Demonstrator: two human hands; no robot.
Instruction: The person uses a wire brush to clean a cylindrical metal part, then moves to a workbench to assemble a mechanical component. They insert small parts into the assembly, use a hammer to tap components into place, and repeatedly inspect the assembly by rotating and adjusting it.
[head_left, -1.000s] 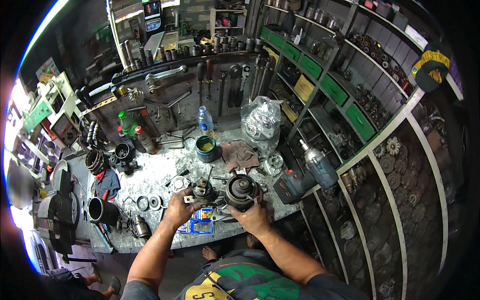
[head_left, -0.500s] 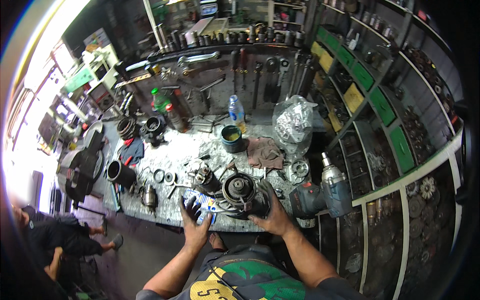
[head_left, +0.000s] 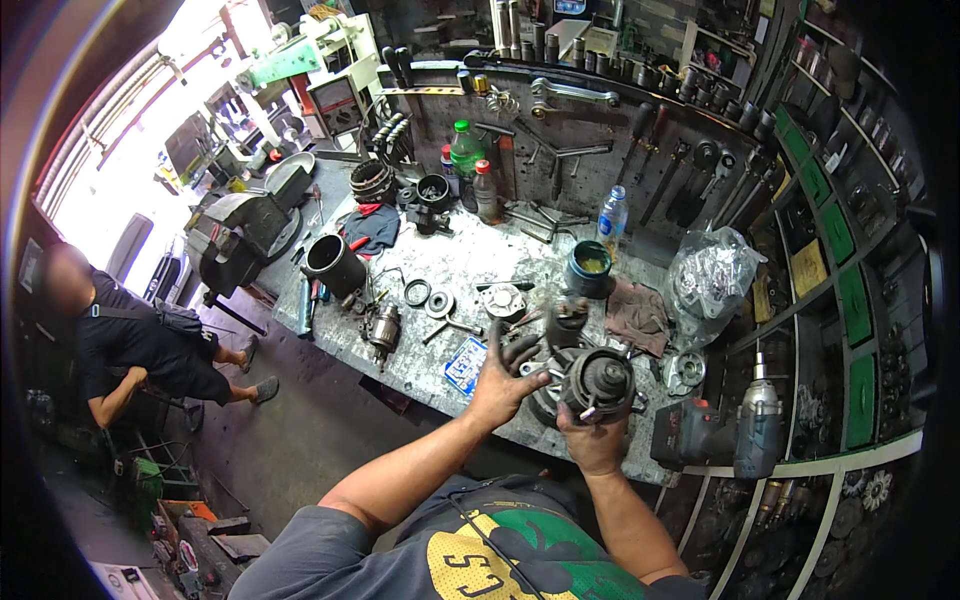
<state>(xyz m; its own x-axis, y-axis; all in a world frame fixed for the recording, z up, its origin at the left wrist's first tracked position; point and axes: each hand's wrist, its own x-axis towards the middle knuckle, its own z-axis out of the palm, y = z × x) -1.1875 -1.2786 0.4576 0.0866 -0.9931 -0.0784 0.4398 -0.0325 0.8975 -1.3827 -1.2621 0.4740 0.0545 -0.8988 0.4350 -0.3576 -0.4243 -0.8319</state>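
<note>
Near the front edge of the workbench (head_left: 420,345), a round dark metal motor part (head_left: 600,375) with a stepped hub is tilted toward me. My right hand (head_left: 595,445) grips its near side from below, the fingers mostly hidden behind it. Just left of the part, my left hand (head_left: 505,385) is open, fingers spread, holding nothing. Beside its fingertips lies a blue-and-white card (head_left: 465,366). A cylindrical metal part (head_left: 568,318), smeared by motion, stands behind the round one.
A cordless impact wrench (head_left: 757,425) stands at the right. Further left are a black cylinder (head_left: 335,265), a small armature (head_left: 381,330) and metal rings. Bottles, a dark cup (head_left: 588,268), a rag (head_left: 637,318) and a plastic bag (head_left: 710,275) sit behind. Another person (head_left: 150,335) is at left.
The view has swung left, so the bench appears further right. My right hand has taken hold of the round motor part and tilted it. My left hand has come closer to it.
</note>
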